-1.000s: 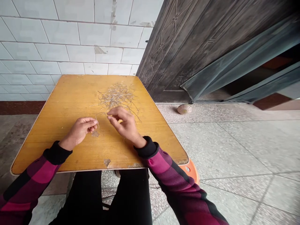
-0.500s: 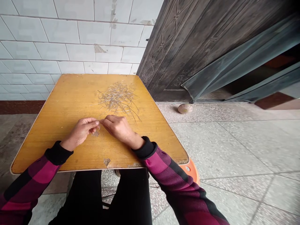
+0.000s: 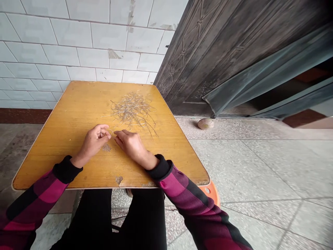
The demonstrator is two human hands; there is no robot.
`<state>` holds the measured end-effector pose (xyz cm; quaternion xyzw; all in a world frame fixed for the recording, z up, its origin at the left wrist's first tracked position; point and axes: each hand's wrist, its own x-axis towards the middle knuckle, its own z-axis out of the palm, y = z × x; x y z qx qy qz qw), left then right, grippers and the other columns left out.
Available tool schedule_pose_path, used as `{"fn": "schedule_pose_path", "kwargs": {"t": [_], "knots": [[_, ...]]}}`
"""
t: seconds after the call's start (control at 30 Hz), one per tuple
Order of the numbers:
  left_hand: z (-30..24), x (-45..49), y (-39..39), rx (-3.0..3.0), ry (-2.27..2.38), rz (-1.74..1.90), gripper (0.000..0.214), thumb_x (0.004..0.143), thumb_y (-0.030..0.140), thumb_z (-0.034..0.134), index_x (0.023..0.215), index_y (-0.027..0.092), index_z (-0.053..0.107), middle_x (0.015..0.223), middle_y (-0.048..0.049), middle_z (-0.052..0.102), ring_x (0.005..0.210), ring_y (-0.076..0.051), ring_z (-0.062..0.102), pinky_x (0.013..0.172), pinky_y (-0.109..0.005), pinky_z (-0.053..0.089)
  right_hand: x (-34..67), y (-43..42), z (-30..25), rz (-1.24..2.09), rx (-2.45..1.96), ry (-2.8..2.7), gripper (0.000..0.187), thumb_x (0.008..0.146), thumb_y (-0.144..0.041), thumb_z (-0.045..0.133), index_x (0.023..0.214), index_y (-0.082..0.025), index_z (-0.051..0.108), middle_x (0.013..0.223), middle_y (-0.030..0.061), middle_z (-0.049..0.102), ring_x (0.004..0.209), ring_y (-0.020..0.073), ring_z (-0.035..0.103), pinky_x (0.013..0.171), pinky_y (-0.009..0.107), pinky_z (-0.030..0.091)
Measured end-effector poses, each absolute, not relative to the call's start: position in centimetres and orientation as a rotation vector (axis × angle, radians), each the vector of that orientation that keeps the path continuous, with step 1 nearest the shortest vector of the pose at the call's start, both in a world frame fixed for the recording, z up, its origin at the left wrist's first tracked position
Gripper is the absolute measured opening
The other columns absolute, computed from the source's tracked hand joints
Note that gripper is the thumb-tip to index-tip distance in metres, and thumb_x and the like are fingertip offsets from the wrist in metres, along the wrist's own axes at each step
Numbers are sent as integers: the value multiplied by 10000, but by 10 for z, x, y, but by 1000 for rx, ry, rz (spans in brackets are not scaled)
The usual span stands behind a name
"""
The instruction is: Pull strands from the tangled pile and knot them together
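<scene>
A thin, pale wire (image 3: pixel 111 131) runs between my two hands over the wooden table, bent into a small loop by my left fingers. My left hand (image 3: pixel 93 141) curls loosely about that loop, thumb and fingertips a little apart. Pinched fingers of my right hand (image 3: pixel 132 144) grip the wire's other end, palm facing down. Just beyond my hands lies a tangled heap of wires (image 3: pixel 132 108), with some long ends sticking out towards me.
The yellow wooden table (image 3: pixel 65 114) has worn, chipped spots near its front edge. White wall tiles (image 3: pixel 85 55) stand behind it, and a dark carved door (image 3: pixel 197 62) at the right. An orange stool (image 3: pixel 213 194) shows under the right corner. A roundish object (image 3: pixel 205 124) rests on the floor.
My left fingers have loosened from a tight pinch and spread slightly, with the wire now looping among them. My right hand has shifted slightly right, widening the gap between the hands.
</scene>
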<state>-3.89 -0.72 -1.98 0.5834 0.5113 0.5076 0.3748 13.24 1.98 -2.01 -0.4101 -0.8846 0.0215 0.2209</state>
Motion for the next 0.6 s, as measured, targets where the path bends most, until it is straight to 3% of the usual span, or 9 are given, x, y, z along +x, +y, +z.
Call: {"fn": "schedule_pose_path", "kwargs": {"t": [0.2, 0.33, 0.43, 0.6], "knots": [[-22, -42, -5, 1526, 1292, 1223, 267, 693, 249, 670, 939, 156, 626, 761, -21, 669, 708, -157, 620, 656, -283, 489, 136, 21, -21, 11, -1080, -2499, 241, 961, -221, 447, 1056, -171, 663, 915, 62, 694, 726, 136, 608, 573, 252, 314], [-22, -43, -3, 1629, 1334, 1144, 125, 719, 275, 634, 759, 158, 651, 706, -13, 652, 655, -142, 583, 617, -264, 450, 138, 19, -17, -99, -1032, -2568, 240, 957, -185, 457, 1083, -210, 659, 923, 43, 690, 754, 133, 595, 560, 257, 279], [-19, -44, -4, 1744, 1371, 1092, 208, 758, 282, 588, 589, 163, 592, 537, 28, 525, 531, -107, 468, 521, -240, 355, 138, 18, -16, -107, -1010, -2575, 234, 959, -181, 455, 1073, -199, 659, 908, 45, 686, 744, 124, 580, 562, 257, 271], [-16, -42, -7, 1725, 1369, 1193, 261, 787, 255, 546, 541, 170, 523, 514, 39, 466, 517, -97, 424, 521, -239, 341, 136, 18, -17, -89, -1026, -2548, 244, 972, -229, 430, 1042, -191, 661, 853, 44, 669, 669, 107, 535, 542, 266, 234]]}}
